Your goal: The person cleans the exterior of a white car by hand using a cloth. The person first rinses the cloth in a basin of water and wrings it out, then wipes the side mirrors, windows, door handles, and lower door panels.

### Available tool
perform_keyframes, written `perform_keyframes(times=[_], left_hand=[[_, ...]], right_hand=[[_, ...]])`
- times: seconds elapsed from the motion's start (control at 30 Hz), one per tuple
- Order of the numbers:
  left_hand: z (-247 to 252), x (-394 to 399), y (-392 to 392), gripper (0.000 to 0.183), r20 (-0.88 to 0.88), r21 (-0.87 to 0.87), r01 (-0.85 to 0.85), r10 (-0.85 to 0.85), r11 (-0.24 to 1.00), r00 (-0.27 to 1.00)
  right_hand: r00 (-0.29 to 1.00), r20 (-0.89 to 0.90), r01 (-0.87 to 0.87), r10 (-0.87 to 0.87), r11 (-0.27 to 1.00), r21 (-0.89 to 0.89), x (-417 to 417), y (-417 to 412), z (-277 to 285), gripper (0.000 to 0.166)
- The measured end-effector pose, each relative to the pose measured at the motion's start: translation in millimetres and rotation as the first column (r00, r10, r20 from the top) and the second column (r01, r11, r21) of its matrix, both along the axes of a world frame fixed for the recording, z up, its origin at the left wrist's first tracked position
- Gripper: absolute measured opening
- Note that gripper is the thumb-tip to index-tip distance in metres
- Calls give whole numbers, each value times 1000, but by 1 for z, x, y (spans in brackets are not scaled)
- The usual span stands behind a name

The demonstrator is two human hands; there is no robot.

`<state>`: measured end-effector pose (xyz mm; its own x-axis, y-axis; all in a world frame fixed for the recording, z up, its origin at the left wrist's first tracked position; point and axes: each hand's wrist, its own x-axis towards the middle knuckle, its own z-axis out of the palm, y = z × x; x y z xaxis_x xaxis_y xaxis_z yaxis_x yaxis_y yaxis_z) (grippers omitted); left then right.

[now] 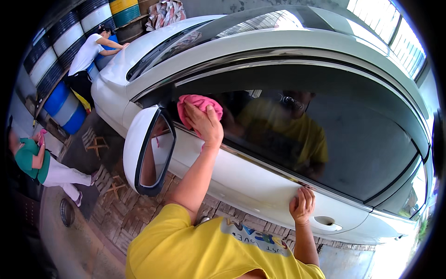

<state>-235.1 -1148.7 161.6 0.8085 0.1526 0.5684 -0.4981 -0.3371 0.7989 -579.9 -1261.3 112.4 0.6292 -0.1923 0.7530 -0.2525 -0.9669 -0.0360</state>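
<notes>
My left hand [205, 123] presses a bunched pink cloth [199, 101] flat against the lower front corner of the dark side window [348, 129] of a white car. Just left of that wrist juts the white door mirror [139, 146], its glass reflecting my forearm. My right hand [302, 205] holds nothing. Its bent fingertips rest on the bright trim strip [258, 162] below the window, with the palm side against the white door panel [240, 174]. Close by, to the right of this hand, is the door handle [325, 224]. My reflection shows in the window glass.
One person [87, 52] leans with both hands on the car's hood [115, 66]. Another person [38, 160] stands at the left holding a pink cloth. Two folding stools [94, 141] stand on the floor. Stacked drums [66, 104] line the wall behind. Brick paving [129, 216] lies below.
</notes>
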Motion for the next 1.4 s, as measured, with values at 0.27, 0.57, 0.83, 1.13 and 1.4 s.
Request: perform_keyframes(times=[0.27,0.57,0.83,1.13,1.4], left_hand=[[22,-49,-20,74,351,498,262,-468,827,811],[-10,8,11,72,76,150,104,-117,983,990],[21,-36,-36,70,92,188,70,-89,980,992],[97,-141,-132,65,360,420,85,-252,904,898],[164,-269,-236,60,610,446,57,-350,893,711]], right_hand=[[995,-27,95,-97,994,-58,3,-3,0,27],[994,20,113,-112,990,-79,8,-1,4,26],[1000,-3,2,-2,999,-53,2,0,12,24],[963,10,-268,268,963,1,-7,-9,16,20],[924,2,-381,382,924,-34,-20,-19,10,26]])
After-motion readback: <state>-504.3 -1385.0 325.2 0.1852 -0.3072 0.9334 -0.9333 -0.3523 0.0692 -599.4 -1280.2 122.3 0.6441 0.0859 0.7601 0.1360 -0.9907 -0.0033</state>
